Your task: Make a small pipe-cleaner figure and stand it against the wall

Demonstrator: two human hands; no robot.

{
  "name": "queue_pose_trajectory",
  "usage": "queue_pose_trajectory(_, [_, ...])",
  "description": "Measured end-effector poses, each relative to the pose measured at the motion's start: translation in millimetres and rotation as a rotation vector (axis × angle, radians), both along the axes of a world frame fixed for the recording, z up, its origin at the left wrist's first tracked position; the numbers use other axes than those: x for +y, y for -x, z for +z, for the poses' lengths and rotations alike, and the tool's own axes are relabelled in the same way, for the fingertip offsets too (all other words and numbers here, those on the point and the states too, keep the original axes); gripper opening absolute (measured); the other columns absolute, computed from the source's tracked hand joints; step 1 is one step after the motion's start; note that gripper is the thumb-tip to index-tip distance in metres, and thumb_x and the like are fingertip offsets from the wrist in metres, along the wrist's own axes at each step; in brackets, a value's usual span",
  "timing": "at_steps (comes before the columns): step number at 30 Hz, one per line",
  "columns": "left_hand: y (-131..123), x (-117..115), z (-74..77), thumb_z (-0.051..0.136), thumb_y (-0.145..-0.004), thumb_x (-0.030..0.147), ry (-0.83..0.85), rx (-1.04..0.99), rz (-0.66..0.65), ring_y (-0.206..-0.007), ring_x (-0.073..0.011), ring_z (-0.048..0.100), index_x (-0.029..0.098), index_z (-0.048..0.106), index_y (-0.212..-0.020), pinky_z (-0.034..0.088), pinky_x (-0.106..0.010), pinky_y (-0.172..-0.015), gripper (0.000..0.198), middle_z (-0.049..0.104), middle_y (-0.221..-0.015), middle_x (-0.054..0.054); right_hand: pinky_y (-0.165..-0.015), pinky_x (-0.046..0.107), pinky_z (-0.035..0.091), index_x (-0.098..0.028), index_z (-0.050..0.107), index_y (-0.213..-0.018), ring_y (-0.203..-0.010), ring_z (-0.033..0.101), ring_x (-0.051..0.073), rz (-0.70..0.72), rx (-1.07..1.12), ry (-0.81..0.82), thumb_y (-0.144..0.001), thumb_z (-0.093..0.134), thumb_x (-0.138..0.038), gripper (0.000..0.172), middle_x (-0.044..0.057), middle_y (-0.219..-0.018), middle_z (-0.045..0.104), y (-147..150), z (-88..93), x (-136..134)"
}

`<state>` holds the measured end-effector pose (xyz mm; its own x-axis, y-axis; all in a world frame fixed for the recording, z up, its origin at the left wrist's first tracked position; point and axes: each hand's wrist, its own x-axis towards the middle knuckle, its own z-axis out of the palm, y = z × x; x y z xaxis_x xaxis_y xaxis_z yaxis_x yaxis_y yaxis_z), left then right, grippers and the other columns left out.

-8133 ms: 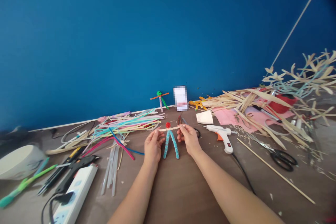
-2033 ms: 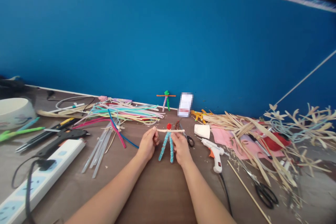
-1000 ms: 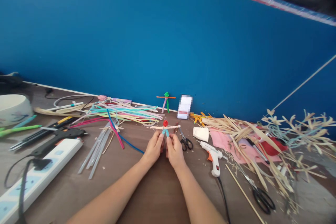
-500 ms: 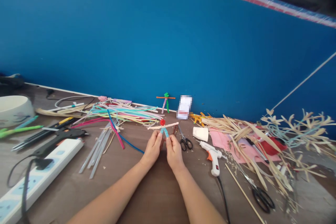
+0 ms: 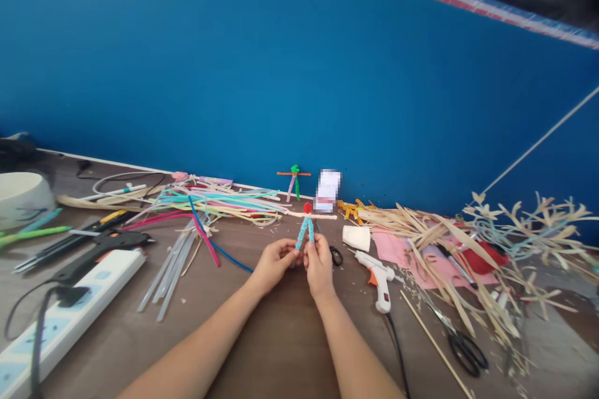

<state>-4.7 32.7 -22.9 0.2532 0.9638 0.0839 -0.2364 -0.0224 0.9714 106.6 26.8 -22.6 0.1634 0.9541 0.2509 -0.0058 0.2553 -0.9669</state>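
A small pipe-cleaner figure (image 5: 305, 224) stands upright above my hands, with a red head, a cream crosspiece for arms and turquoise legs pressed close together. My right hand (image 5: 319, 262) pinches the lower legs between its fingers. My left hand (image 5: 276, 260) reaches in from the side, its fingertips on the figure's feet. The lower ends of the legs are hidden by my fingers. Black scissor handles (image 5: 336, 255) lie just right of my right hand, partly hidden behind it.
A second pipe-cleaner figure (image 5: 292, 178) and a blurred white item (image 5: 327, 190) stand at the blue wall (image 5: 234, 75). Coloured strips (image 5: 219, 201) and glue sticks (image 5: 171, 268) lie left; a glue gun (image 5: 377, 274), white cup (image 5: 356, 238) and dried leaves (image 5: 435, 237) lie right.
The figure has swung from tilted to upright and moved up and to the right. My hands now grip its legs, and the arms stick out free.
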Motion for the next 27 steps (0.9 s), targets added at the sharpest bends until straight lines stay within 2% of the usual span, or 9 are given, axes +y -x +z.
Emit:
queue_pose_trajectory(3, [1.5,-0.7,2.5,0.06,-0.068,0.03,0.075,-0.042,-0.05,-0.058,-0.0112,0.056,0.012,0.059,-0.087,0.042,-0.023,-0.056,0.027,0.063,-0.068,-0.004,-0.039,0.018,0.033,-0.018,0.046,-0.087,-0.046,0.041,0.008,-0.003,-0.001,0.028,-0.078,0.045,-0.035,0.019,-0.004,-0.062,0.046,-0.2,-1.9,1.1])
queue_pose_trajectory(5, [1.3,-1.1,3.2,0.061,-0.067,0.03,0.062,-0.043,-0.049,-0.058,-0.0112,0.056,0.011,0.059,-0.086,0.041,-0.022,-0.056,0.026,0.063,-0.066,-0.004,-0.041,0.019,0.037,-0.018,0.047,-0.088,-0.05,0.045,0.009,-0.008,-0.023,0.021,-0.077,0.046,-0.036,0.022,-0.001,-0.068,0.051,-1.5,-4.7,2.7])
queue_pose_trajectory(8, [-0.4,-0.4,0.2,0.062,-0.066,0.029,-0.031,-0.006,0.015,-0.06,-0.0119,0.055,0.012,0.06,-0.085,0.041,-0.022,-0.056,0.025,0.062,-0.065,-0.003,-0.047,0.021,0.041,-0.017,0.05,-0.09,-0.056,0.049,0.011,-0.008,-0.048,0.003,-0.078,0.046,-0.037,0.024,0.001,-0.073,0.055,-3.9,-8.8,4.8])
queue_pose_trajectory(12, [-0.3,2.2,-5.3,0.062,-0.065,0.03,-0.082,0.073,0.084,-0.062,-0.0136,0.055,0.013,0.062,-0.085,0.043,-0.023,-0.056,0.027,0.064,-0.074,-0.004,-0.051,0.023,0.044,-0.016,0.053,-0.094,-0.062,0.053,0.014,-0.008,-0.062,-0.003,-0.078,0.046,-0.035,0.026,0.004,-0.077,0.058,-5.4,-10.9,6.2])
queue_pose_trajectory(16, [2.2,3.4,-4.3,0.06,-0.066,0.032,-0.15,0.165,0.141,-0.063,-0.0146,0.055,0.012,0.063,-0.085,0.043,-0.024,-0.056,0.028,0.065,-0.075,-0.006,-0.063,0.026,0.046,-0.016,0.059,-0.09,-0.076,0.055,0.017,0.001,-0.149,-0.079,-0.077,0.05,-0.03,0.022,0.007,-0.087,0.058,-4.8,-10.3,6.3])
queue_pose_trajectory(21, [1.3,1.3,0.5,0.055,-0.07,0.036,-0.117,0.123,0.149,-0.057,-0.0112,0.052,0.014,0.057,-0.091,0.039,-0.02,-0.046,0.03,0.063,-0.076,-0.005,-0.078,0.031,0.044,-0.018,0.061,-0.098,-0.089,0.054,0.018,0.092,-0.162,-0.13,-0.079,0.047,-0.025,0.024,0.007,-0.095,0.058,-2.9,-7.4,5.5])
queue_pose_trajectory(27, [0.7,3.9,-1.4,0.056,-0.071,0.035,-0.135,0.174,0.17,-0.058,-0.0119,0.052,0.013,0.056,-0.093,0.041,-0.021,-0.051,0.031,0.06,-0.072,-0.003,-0.095,0.036,0.033,-0.021,0.054,-0.112,-0.106,0.048,0.018,0.154,-0.219,-0.16,-0.081,0.042,-0.02,0.034,0.006,-0.112,0.055,-2.9,-8.0,6.0])
